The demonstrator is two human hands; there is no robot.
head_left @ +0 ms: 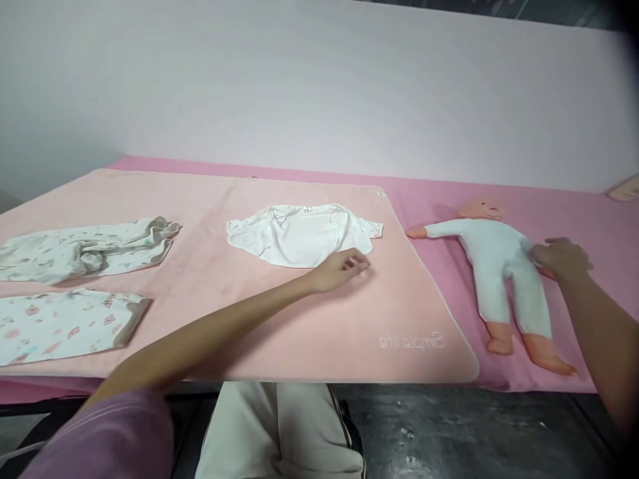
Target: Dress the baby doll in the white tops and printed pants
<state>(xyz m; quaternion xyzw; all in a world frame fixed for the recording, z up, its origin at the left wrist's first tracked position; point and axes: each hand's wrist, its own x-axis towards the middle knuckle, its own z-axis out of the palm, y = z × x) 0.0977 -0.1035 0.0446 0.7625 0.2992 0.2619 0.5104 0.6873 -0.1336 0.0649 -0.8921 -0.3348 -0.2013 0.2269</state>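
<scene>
A small white baby shirt lies spread on the peach mat. My left hand hovers at its lower right edge, fingers loosely curled and apart, with nothing in them. On the pink cover to the right, a baby doll in a white bodysuit lies on its back, its head toward the wall. My right hand is over the doll's arm on the right side, partly covering it. That hand is blurred by motion, so I cannot tell whether its fingers grip the arm.
Two patterned pieces of baby clothing lie folded at the left: a grey-trimmed one behind a pink-printed one. The peach mat rests on a pink cover. Behind stands a white wall. My legs are below the table edge.
</scene>
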